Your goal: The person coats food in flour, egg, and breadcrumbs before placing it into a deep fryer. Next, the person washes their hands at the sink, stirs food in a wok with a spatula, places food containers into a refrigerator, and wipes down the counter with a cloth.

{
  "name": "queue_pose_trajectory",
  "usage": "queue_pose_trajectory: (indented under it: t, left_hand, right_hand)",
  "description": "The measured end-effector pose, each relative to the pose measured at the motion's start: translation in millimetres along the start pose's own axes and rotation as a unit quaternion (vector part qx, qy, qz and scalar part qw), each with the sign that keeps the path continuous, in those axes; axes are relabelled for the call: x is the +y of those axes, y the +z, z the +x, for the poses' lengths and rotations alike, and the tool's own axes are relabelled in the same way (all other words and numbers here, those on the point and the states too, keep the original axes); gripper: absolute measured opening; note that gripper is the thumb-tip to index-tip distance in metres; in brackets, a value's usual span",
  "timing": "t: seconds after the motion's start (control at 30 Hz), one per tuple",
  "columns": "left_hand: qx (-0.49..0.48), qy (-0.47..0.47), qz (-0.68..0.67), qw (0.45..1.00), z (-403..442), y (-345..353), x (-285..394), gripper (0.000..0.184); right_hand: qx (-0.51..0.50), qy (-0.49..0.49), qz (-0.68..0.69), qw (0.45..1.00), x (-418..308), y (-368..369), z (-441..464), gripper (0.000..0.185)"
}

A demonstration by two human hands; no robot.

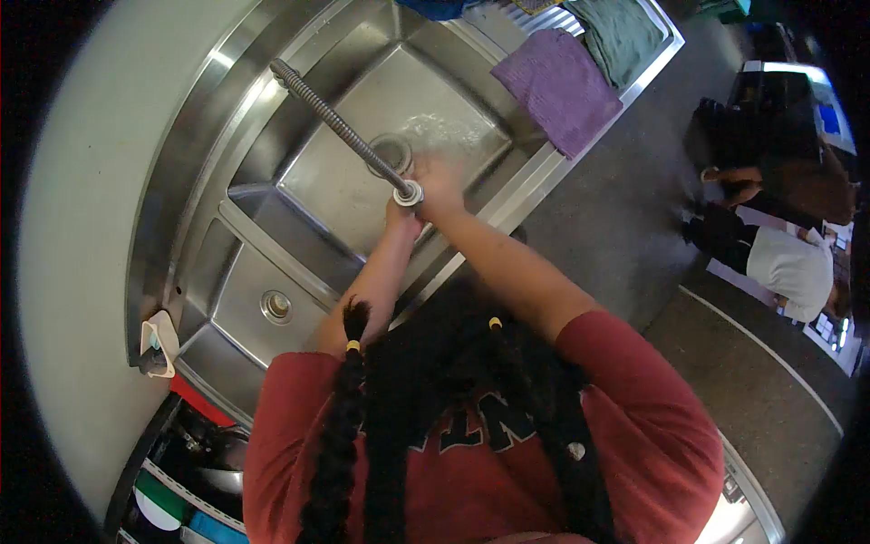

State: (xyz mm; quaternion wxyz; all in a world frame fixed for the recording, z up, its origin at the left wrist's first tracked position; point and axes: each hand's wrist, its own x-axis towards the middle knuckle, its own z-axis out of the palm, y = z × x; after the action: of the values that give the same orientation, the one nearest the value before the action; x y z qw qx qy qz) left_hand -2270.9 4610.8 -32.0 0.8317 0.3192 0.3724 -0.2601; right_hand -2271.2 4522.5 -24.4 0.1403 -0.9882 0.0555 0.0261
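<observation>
Both hands are together under the end of a coiled metal faucet (349, 134), inside the larger basin of a steel sink (340, 204). My right hand (440, 189) is blurred by motion beside the nozzle, so its fingers cannot be made out. My left hand (399, 216) is close against it, partly hidden by the white-ringed spout end and by the right hand. Whether either hand holds anything does not show. Just beyond the hands is the round drain (390, 152). Water glistens on the basin floor.
A purple cloth (566, 89) and a green cloth (618, 38) drape over the drainboard at upper right. A smaller basin (245, 317) adjoins on the left, near a cream holder (160, 343). Two people (787, 263) are across the floor at right.
</observation>
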Motion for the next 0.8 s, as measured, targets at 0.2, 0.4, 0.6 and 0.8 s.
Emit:
queue_pose_trajectory:
  t: [0.2, 0.4, 0.6, 0.8]
  left_hand:
    - [-0.028, 0.204, 0.117, 0.972, 0.5, 8.9, -10.7, 0.032]
    - [-0.038, 0.098, 0.062, 0.993, 24.5, 2.7, -2.3, 0.025]
    - [-0.181, 0.047, 0.004, 0.982, 48.9, -14.6, 2.5, 0.018]
    - [-0.220, 0.025, 0.044, 0.974, 51.5, -6.1, -2.2, 0.028]
  right_hand:
    - [0.025, -0.005, 0.093, 0.995, 0.1, -9.3, 0.4, 0.045]
    - [0.090, -0.071, 0.202, 0.973, 3.8, -11.1, 1.9, 0.029]
    - [0.003, 0.115, 0.429, 0.896, 0.9, -2.3, 4.7, 0.042]
    - [-0.098, 0.276, 0.532, 0.794, 20.8, 12.4, 17.2, 0.064]
